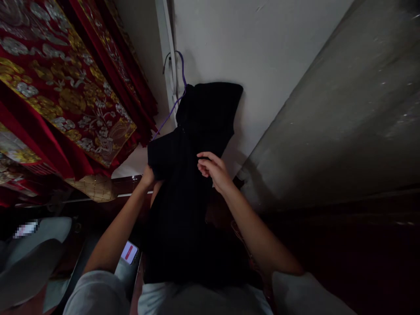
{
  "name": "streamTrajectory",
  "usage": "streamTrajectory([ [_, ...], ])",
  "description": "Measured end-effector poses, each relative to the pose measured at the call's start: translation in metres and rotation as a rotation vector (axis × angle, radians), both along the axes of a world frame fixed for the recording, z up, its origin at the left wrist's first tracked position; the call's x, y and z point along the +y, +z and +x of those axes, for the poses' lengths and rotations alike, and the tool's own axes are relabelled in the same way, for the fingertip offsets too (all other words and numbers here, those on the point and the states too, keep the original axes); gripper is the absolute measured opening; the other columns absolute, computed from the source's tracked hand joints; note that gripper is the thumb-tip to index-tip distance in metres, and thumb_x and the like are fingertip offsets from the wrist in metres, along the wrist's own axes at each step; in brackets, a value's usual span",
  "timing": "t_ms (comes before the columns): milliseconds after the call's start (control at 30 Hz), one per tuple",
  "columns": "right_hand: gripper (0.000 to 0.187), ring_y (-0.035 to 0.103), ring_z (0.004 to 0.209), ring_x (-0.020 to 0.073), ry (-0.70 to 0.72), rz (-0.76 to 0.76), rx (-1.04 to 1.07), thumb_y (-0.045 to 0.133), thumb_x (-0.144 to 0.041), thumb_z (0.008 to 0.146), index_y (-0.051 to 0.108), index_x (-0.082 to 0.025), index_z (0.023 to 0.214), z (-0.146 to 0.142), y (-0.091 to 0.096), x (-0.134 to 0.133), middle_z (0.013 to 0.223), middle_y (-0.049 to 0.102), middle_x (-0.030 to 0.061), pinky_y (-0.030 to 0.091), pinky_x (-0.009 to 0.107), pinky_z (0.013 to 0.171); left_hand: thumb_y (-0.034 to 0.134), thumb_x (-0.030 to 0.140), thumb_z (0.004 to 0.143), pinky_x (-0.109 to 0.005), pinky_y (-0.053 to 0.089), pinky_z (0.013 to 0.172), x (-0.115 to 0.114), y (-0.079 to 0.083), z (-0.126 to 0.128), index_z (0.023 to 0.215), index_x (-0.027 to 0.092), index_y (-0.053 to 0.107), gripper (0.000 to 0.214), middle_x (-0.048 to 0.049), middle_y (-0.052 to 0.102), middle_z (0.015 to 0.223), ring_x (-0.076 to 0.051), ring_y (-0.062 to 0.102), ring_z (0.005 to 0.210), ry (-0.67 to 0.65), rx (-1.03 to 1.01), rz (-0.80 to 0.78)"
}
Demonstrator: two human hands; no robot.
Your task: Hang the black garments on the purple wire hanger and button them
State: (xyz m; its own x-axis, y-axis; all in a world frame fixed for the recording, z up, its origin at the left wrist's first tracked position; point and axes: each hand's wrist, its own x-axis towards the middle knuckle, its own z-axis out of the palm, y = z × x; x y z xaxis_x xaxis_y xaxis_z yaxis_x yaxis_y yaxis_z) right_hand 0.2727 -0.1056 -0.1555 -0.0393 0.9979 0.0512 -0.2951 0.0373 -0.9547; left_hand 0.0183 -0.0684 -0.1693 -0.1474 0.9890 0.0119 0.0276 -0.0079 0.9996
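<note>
A black short-sleeved garment (193,183), looking like a shirt, hangs in front of me from a thin purple hanger (169,114). The hanger's hook goes over a white upright strip on the wall. At the garment's left sleeve is my left hand (148,176), closed at the cuff, with its fingertips hidden by the cloth. My right hand (211,168) is over the front of the garment with nothing visible in it. Its index finger is stretched out and the other fingers are loosely bent. The lower part of the garment falls towards my body into shadow.
Red cloths (82,96) embroidered in gold and silver hang at the left. Below them is a woven straw-coloured thing (95,187). A lit phone screen (129,252) and a grey-clad person (33,267) are at lower left. A grey wall panel (334,118) slants on the right.
</note>
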Motion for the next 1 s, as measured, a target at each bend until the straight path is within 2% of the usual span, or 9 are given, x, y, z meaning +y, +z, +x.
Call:
streamTrajectory([
  [267,0.050,0.061,0.088,0.0145,-0.018,0.209,-0.187,0.074,-0.039,0.081,0.061,-0.026,0.128,-0.003,0.004,0.005,0.116,0.066,0.0064,0.050,0.029,0.078,0.068,0.013,0.070,-0.038,0.048,0.080,-0.014,0.016,-0.001,0.053,0.021,0.048,0.028,-0.0086,0.057,0.063,-0.028,0.064,0.078,-0.108,0.710,0.079],
  [367,0.060,0.062,0.099,0.0174,0.043,0.314,-0.268,0.073,-0.038,0.085,0.053,-0.029,0.141,-0.004,0.010,0.000,0.138,0.057,0.0104,0.051,0.034,0.087,0.070,0.015,0.070,-0.039,0.046,0.082,-0.027,0.015,-0.008,0.063,0.019,0.055,0.016,-0.0084,0.061,0.071,-0.028,0.065,0.075,-0.145,0.834,0.106],
  [467,0.070,0.062,0.107,0.0200,0.069,0.413,-0.343,0.072,-0.040,0.087,0.043,-0.033,0.150,-0.007,0.011,0.000,0.149,0.051,0.0113,0.051,0.037,0.094,0.062,0.026,0.086,-0.034,0.046,0.077,-0.042,0.018,-0.012,0.081,0.020,0.061,0.007,-0.0061,0.064,0.079,-0.023,0.062,0.074,-0.073,0.777,0.255],
  [600,0.075,0.065,0.094,0.0198,0.153,0.376,-0.421,0.075,-0.044,0.084,0.040,-0.027,0.148,-0.022,0.001,0.006,0.120,0.067,0.0096,0.052,0.038,0.089,0.048,0.040,0.101,-0.029,0.049,0.083,-0.059,0.039,-0.008,0.087,0.021,0.058,0.025,-0.0036,0.064,0.090,-0.019,0.062,0.089,0.344,0.413,0.598],
  [700,0.029,0.063,0.076,0.0172,0.249,0.313,-0.502,0.068,-0.043,0.089,0.060,-0.021,0.106,-0.038,-0.014,0.005,0.084,0.066,0.0023,0.049,0.033,0.075,0.049,0.042,0.102,-0.035,0.048,0.102,-0.074,0.060,-0.004,0.090,0.022,0.057,0.025,-0.0058,0.068,0.110,-0.021,0.064,0.110,0.519,0.316,0.834],
  [767,0.022,0.060,0.071,0.0158,0.300,0.303,-0.524,0.062,-0.038,0.093,0.056,-0.020,0.082,-0.045,-0.024,0.001,0.074,0.063,0.0009,0.046,0.030,0.070,0.047,0.044,0.102,-0.040,0.048,0.103,-0.086,0.069,-0.004,0.091,0.022,0.057,0.027,-0.0063,0.071,0.111,-0.023,0.066,0.110,0.466,0.337,0.915],
  [833,0.022,0.060,0.069,0.0155,0.325,0.284,-0.533,0.061,-0.033,0.093,0.055,-0.020,0.077,-0.047,-0.031,-0.005,0.072,0.062,0.0005,0.045,0.029,0.069,0.047,0.045,0.102,-0.039,0.052,0.094,-0.097,0.070,-0.007,0.092,0.023,0.060,0.027,-0.0056,0.073,0.102,-0.023,0.069,0.098,0.268,0.456,0.907],
  [933,0.014,0.064,0.072,0.0164,0.336,0.192,-0.672,0.063,-0.026,0.091,0.057,-0.019,0.080,-0.041,-0.038,-0.012,0.075,0.067,0.0024,0.044,0.028,0.069,0.049,0.040,0.103,-0.034,0.052,0.080,-0.104,0.058,-0.009,0.096,0.022,0.066,0.026,-0.0053,0.073,0.090,-0.021,0.069,0.084,-0.055,0.673,0.711],
  [1000,0.012,0.065,0.072,0.0172,0.402,0.064,-0.864,0.065,-0.022,0.089,0.059,-0.019,0.079,-0.030,-0.039,-0.016,0.076,0.070,0.0044,0.042,0.028,0.066,0.048,0.039,0.104,-0.032,0.051,0.078,-0.101,0.046,-0.007,0.097,0.021,0.066,0.027,-0.0059,0.071,0.090,-0.020,0.067,0.084,-0.147,0.713,0.528],
])
